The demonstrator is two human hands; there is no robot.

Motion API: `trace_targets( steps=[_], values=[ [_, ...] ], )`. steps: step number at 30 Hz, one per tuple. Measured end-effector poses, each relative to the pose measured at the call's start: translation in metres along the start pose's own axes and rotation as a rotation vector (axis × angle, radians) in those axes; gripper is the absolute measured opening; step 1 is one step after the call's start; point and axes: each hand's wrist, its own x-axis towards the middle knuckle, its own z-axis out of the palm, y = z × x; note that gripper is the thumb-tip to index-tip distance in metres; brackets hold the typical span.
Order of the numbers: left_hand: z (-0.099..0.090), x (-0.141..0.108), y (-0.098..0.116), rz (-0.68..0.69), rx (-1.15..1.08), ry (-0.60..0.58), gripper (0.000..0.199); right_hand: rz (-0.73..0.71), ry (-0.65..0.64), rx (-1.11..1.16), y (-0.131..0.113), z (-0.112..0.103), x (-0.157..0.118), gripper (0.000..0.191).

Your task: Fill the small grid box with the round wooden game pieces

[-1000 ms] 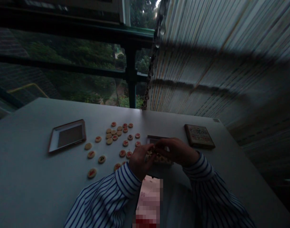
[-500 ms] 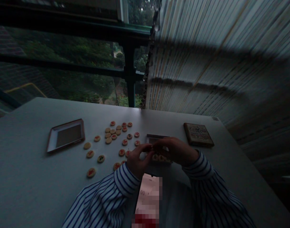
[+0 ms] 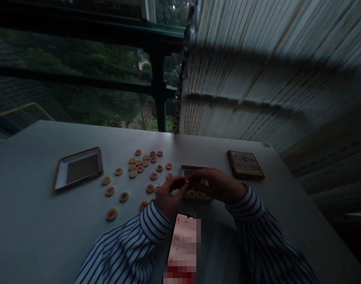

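Dimly lit table point(image 3: 62, 225) by window point(image 3: 100, 98); left hand point(image 3: 169, 198), right hand point(image 3: 218, 184): fingers bunched, contents unclear.

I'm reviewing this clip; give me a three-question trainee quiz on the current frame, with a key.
1. True or false: the left hand and right hand bring their fingertips close together by the open box.
2. Which lies left of the loose xiangqi pieces?
A) phone
B) shallow open tray
C) closed box
3. Fill in: most of the symbols showing on the loose pieces are ____ in colour.
Key: 1 true; 2 B; 3 red
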Motion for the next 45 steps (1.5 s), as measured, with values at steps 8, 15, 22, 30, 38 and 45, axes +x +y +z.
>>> trace_targets(
  steps=[8,15,22,30,38,45],
  values=[
    [0.000,0.000,0.002,-0.062,-0.065,-0.022,0.018,-0.041,-0.005,-0.010,-0.001,-0.003,0.000,0.017],
    [0.000,0.002,0.001,-0.143,-0.163,-0.001,0.020,-0.029,0.073,-0.047,0.002,0.000,0.000,0.016],
    [0.000,0.004,0.001,-0.239,-0.260,0.029,0.021,-0.031,0.081,-0.090,-0.001,-0.001,0.000,0.017],
    [-0.002,0.002,0.002,-0.280,-0.300,-0.053,0.021,-0.069,0.070,-0.161,-0.006,0.002,0.003,0.023],
    [-0.002,0.002,0.002,-0.244,-0.229,-0.048,0.020,-0.027,0.058,-0.199,-0.008,-0.007,-0.001,0.019],
    [-0.007,0.003,-0.009,0.014,0.135,0.017,0.017,0.046,0.013,-0.216,-0.001,-0.020,-0.008,0.017]
  ],
)
